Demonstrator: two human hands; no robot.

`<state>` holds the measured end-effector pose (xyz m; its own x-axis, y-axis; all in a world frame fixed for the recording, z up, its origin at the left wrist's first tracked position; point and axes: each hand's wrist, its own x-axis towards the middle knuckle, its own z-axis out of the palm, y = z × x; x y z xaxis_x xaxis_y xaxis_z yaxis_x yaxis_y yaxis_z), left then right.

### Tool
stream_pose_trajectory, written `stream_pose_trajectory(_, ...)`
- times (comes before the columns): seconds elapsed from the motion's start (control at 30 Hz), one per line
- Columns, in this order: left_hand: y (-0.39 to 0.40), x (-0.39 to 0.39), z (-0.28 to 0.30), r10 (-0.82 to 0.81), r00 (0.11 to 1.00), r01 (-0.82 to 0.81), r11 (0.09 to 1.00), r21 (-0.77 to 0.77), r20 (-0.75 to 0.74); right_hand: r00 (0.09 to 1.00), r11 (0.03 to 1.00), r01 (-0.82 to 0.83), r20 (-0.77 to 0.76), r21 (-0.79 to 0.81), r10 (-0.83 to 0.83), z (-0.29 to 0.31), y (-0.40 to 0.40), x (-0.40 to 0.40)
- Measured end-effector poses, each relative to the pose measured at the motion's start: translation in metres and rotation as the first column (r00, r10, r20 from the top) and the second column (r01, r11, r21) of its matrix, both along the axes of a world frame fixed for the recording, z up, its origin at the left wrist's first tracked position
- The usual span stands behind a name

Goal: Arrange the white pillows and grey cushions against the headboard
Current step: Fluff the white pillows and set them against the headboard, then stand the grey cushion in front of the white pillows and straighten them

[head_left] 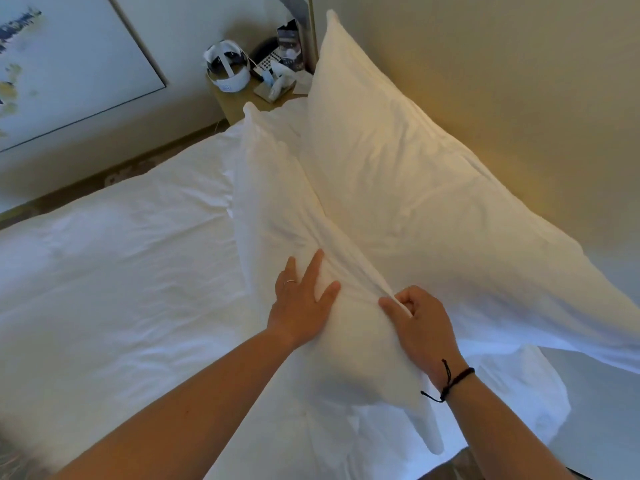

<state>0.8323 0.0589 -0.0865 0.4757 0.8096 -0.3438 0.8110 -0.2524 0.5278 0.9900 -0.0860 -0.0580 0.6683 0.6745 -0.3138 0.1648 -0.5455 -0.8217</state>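
Observation:
A large white pillow (398,161) leans upright against the beige headboard (502,81). In front of it stands a second white pillow (277,209), resting against the first. My left hand (304,299) lies flat on the front pillow's near face, fingers spread. My right hand (419,323) pinches the top seam of that front pillow between thumb and fingers. No grey cushions are in view.
The bed is covered with a white duvet (121,271). A wooden nightstand (239,98) at the far corner holds a white headset (228,67), a phone and small items. A framed picture (69,64) hangs on the left wall.

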Motion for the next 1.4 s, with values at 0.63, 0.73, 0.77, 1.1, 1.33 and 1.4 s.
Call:
stream_pose_trajectory(0.63, -0.084, -0.35, -0.063, 0.402, 0.892, -0.453, 0.774, -0.444, -0.208, 0.504, 0.671, -0.643, 0.456, -0.369, 0.733, -0.006, 0.031, -0.27)
stream_pose_trajectory(0.73, -0.099, -0.434, -0.065, 0.632, 0.749, -0.648, 0.637, -0.419, -0.199, 0.385, 0.45, -0.773, 0.232, -0.447, 0.893, -0.042, 0.031, -0.35)
stream_pose_trajectory(0.77, -0.104, -0.462, -0.066, 0.689, 0.7, -0.696, 0.599, -0.396, -0.188, 0.35, 0.391, -0.801, 0.175, -0.454, 0.92, -0.053, 0.033, -0.374)
stream_pose_trajectory(1.1, -0.18, -0.657, -0.084, 0.914, 0.381, -0.92, 0.359, -0.159, -0.143, 0.024, 0.044, -0.793, 0.042, -0.608, 0.999, -0.123, 0.093, -0.585)
stream_pose_trajectory(1.33, -0.219, -0.722, -0.109, 0.907, 0.39, -0.921, 0.388, -0.045, -0.156, 0.269, 0.144, -0.846, -0.179, -0.514, 0.946, -0.173, 0.11, -0.71)
stream_pose_trajectory(1.4, -0.23, -0.73, -0.119, 0.903, 0.393, -0.919, 0.393, -0.04, -0.175, 0.458, 0.286, -0.836, -0.309, -0.468, 0.833, -0.186, 0.11, -0.732)
